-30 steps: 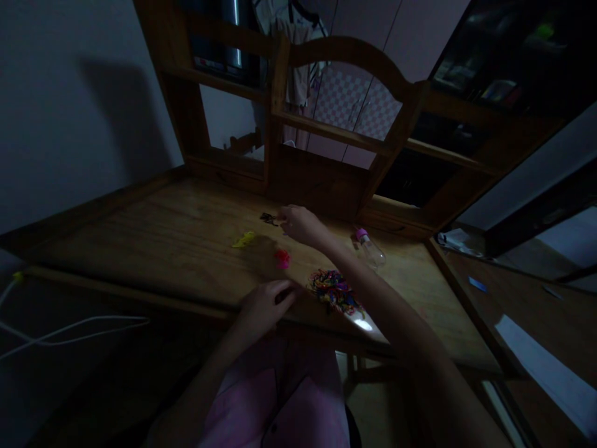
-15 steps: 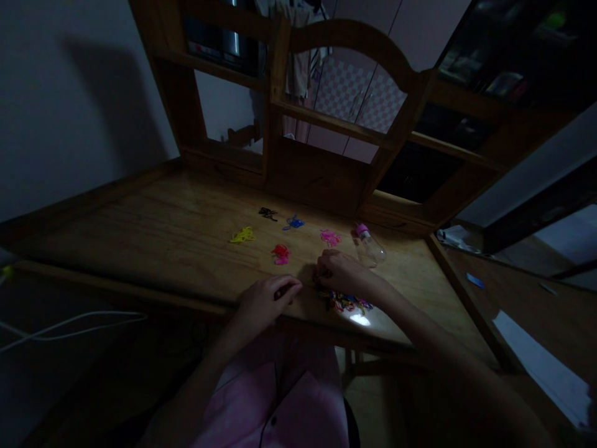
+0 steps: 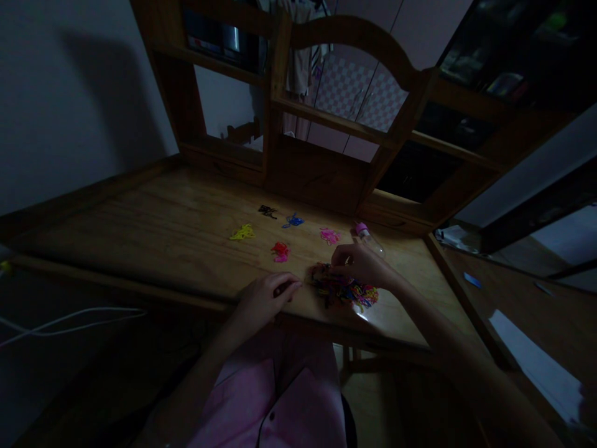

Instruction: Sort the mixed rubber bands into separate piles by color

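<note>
The mixed pile, a loose tangle of thin many-coloured strands, spreads near the front edge of the worktop. Farther back lie five small heaps, all apart: the yellow heap farthest left, the black heap rearmost, the blue heap just right of it, the pink heap farthest right, the red-and-pink heap nearest the front

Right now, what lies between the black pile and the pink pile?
The head view shows the blue pile between the black pile and the pink pile.
</note>
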`<state>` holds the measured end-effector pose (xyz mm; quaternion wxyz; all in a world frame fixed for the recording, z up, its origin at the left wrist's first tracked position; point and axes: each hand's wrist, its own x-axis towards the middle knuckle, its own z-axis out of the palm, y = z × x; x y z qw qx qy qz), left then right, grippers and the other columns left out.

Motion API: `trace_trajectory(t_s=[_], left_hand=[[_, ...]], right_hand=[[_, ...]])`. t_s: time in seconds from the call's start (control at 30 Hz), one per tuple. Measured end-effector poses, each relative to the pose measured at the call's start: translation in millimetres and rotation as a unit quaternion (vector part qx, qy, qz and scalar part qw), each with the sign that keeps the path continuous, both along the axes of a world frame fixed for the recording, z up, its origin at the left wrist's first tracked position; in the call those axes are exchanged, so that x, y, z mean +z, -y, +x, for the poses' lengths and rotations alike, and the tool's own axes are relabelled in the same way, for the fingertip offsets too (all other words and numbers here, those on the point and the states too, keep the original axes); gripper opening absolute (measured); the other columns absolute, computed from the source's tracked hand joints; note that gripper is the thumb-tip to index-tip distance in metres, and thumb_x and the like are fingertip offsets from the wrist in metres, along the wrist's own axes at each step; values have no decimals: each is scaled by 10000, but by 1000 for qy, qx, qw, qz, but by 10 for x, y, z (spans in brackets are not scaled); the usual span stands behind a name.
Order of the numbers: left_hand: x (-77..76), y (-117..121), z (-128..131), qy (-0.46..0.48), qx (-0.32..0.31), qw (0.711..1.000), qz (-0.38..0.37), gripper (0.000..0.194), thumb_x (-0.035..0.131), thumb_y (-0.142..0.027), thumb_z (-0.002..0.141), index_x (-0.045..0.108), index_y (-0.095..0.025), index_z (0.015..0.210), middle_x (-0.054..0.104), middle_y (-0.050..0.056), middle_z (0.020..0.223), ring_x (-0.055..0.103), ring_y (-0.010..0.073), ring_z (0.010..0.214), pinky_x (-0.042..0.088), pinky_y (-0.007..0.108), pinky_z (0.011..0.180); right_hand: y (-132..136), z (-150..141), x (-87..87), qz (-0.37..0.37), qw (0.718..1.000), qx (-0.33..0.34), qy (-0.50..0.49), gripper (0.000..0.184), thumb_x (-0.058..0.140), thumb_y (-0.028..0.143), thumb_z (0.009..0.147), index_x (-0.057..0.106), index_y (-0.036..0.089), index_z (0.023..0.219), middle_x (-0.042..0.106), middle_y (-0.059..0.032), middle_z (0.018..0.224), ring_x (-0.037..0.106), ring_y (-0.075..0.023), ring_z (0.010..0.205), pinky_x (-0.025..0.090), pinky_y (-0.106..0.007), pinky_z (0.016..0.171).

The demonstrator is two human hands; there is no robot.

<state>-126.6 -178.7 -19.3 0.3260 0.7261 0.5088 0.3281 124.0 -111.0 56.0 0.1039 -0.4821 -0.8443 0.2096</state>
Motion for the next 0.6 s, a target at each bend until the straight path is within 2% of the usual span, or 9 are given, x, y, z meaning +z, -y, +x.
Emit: trace_trajectory(t_s=[0.1, 0.3, 0.47, 0.6], left_hand=[[8, 5, -1, -3, -1, 1000, -1, 314, 459, -468, 918, 690, -255, 932, 688, -21, 761, 629, 140, 720, 424, 215, 653], [23, 15, 1, -4, 4, 1000, -1, 328, 458, -478, 911, 695, -251, 935, 704, -15, 792, 634, 146, 719, 428, 214, 642], [23, 7, 2, 1, -1, 1000, 6, 316, 464, -460, 913, 698, -247, 929, 699, -9, 779, 634, 149, 723, 427, 214, 642], [16, 0, 5, -6, 1, 1000, 7, 322, 466, -475, 913, 698, -252, 923, 690, -16, 769, 622, 142, 707, 422, 216, 641]], right_hand=[[16, 23, -49, -5, 1000, 4, -11, 120, 672, 287, 803, 680, 172, 837, 675, -9, 771, 601, -125, 687, 409, -214, 610], [92, -26, -60, 27, 998, 34, 48, 111, 631, 206, 816, 717, 194, 886, 692, -27, 836, 608, -139, 730, 408, -229, 654], [91, -99, -67, 22, 993, 32, 114, 190, 678, 181, 726, 712, 185, 913, 688, -32, 842, 591, -148, 710, 381, -223, 607], [63, -155, -78, 12, 989, 14, 145, 200, 664, 199, 721, 700, 171, 916, 681, -28, 795, 574, -141, 670, 347, -221, 556]])
